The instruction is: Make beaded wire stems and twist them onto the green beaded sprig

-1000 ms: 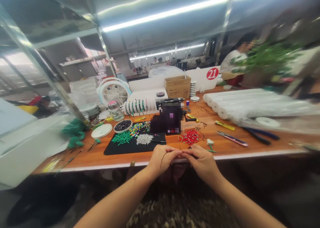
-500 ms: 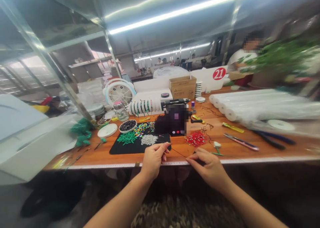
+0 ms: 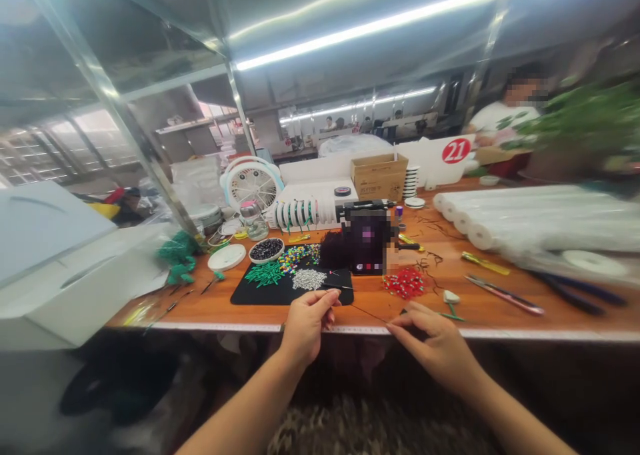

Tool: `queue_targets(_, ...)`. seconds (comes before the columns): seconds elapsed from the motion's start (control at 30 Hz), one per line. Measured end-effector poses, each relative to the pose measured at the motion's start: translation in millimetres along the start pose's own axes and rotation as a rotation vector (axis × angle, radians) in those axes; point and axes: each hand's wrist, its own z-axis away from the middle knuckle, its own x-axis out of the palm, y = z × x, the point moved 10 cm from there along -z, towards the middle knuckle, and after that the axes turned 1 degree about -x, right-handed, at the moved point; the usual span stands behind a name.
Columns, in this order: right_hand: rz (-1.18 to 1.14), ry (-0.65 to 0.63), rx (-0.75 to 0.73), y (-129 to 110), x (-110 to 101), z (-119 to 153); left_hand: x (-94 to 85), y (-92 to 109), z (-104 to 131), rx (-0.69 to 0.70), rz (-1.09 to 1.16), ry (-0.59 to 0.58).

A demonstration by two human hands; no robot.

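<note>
The left hand (image 3: pixel 307 322) pinched a thin dark cord (image 3: pixel 370 314) between closed fingertips; the right hand (image 3: pixel 433 342) pinched it too, fingers curled; it stretched near the table's front edge (image 3: pixel 525 336); brown wood (image 3: pixel 367 294) showed between black mat (image 3: pixel 275 297) and red beads (image 3: pixel 404 283).

Dark cord (image 3: pixel 369 314), black mat (image 3: pixel 265 296)
</note>
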Motion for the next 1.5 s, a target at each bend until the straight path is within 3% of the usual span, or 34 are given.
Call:
queue_targets(0.47, -0.054, 0.071, 0.062, 16, -8, 1, -10.6, -16, 12, -0.002, 0.198, 0.014)
queue_targets(0.63, -0.093, 0.054, 0.133, 16, -7, 2, -12.2, -15, 13, 0.009, 0.218, 0.020)
queue_targets(0.97, -0.098, 0.039, 0.112, 6, -10, 0, -9.7, -11, 16, 0.044, 0.203, -0.010)
queue_targets(1.3, -0.102, -0.003, 0.124, 17, -9, 1, -6.8, -8, 17, 0.072, 0.180, -0.055)
queue_targets(1.5, -0.068, -0.049, 0.081, 12, -8, 1, -6.4, -7, 17, 0.088, 0.174, -0.059)
